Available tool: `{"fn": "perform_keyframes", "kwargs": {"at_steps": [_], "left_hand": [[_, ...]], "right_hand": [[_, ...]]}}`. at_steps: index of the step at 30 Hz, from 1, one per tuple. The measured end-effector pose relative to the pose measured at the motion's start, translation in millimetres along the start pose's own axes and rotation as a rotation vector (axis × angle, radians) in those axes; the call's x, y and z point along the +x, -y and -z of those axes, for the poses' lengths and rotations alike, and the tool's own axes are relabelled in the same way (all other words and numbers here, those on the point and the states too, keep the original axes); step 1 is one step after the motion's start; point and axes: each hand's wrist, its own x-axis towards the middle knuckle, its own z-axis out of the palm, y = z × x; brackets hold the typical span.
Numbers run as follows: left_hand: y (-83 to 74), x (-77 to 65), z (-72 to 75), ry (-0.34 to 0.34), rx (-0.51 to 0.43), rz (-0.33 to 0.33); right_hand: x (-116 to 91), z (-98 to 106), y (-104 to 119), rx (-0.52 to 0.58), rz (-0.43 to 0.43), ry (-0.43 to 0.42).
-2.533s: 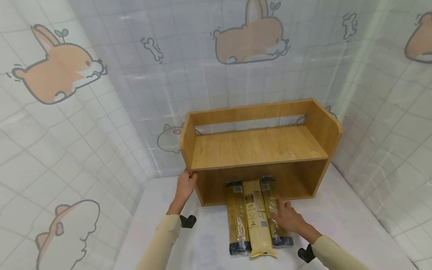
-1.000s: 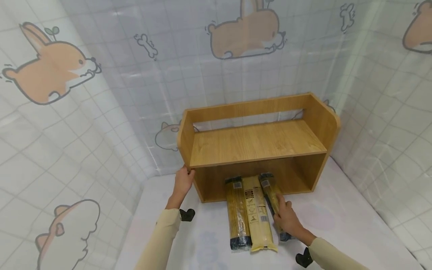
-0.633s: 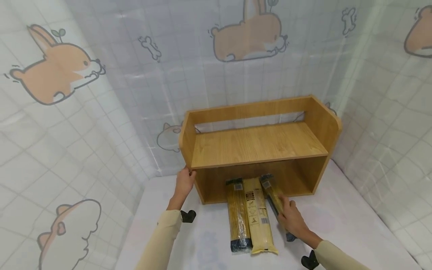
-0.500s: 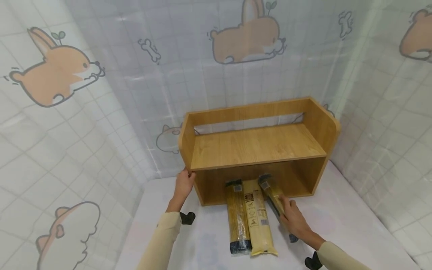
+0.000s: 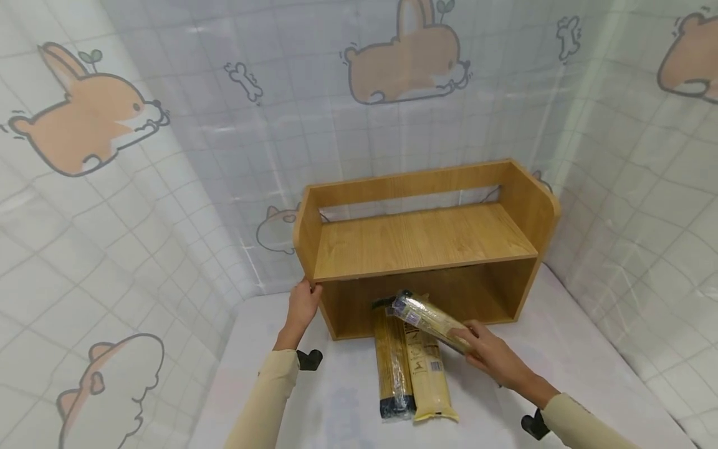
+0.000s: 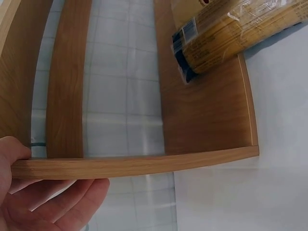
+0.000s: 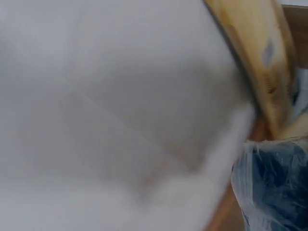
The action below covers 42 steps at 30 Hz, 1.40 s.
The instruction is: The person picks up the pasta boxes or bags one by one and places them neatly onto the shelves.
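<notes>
My right hand (image 5: 496, 355) grips the near part of a long clear-wrapped pack of dried noodles (image 5: 429, 317). That pack is lifted and tilted, its far end crossing over two packs below. Of those, the left one is a noodle pack (image 5: 394, 368) with dark blue ends; beside it lies a pale yellow pack (image 5: 434, 390), partly covered. Both reach into the lower opening of a wooden shelf (image 5: 426, 243). At the shelf's left side panel, my left hand (image 5: 303, 307) holds the edge, thumb on one face and fingers (image 6: 82, 204) on the other in the left wrist view.
The shelf stands on a white-covered table (image 5: 336, 399) against a patterned wall sheet (image 5: 392, 137). Its side panels and middle board (image 5: 421, 240) frame the lower opening. A dark blue wrapper end (image 7: 279, 178) fills the lower right of the blurred right wrist view.
My right hand has picked up the rightmost noodle pack from beside the yellow one and swung its far end left over the other two. My left hand stays on the shelf panel.
</notes>
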Motion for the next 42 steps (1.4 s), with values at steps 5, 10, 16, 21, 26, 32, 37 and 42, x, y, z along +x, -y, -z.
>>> {"fn": "perform_keyframes", "kwargs": {"at_steps": [5,10,16,21,26,32,37,42], "left_hand": [[0.8,1.7,1.6,-0.02,0.02,-0.016],[1.0,2.8,1.4,-0.054,0.037,-0.025],[4.3,1.2,1.0,-0.042,0.045,-0.008],[7.3,0.5,2.9,-0.086,0.042,-0.021],[6.9,0.6,0.8,-0.099,0.031,-0.036],[2.6,0.1,-5.9,-0.069,0.031,-0.035],[1.4,1.0,-7.2,-0.075,0.033,-0.029],[1.1,1.2,-4.0,-0.086,0.05,-0.034]], "right_hand": [[11.2,14.8,7.8,-0.048,0.167,-0.03],[24.9,38.5,11.5,-0.086,0.264,-0.092],[38.4,66.9,15.9,-0.113,0.323,-0.218],[62.0,90.8,21.0,-0.115,0.298,-0.285],[80.7,110.0,25.9,-0.128,0.223,-0.385],[91.3,120.8,31.0,-0.17,0.026,-0.521],[98.1,125.6,25.2,-0.166,-0.112,-0.553],[100.6,124.3,16.9,-0.226,-0.152,-0.586]]}}
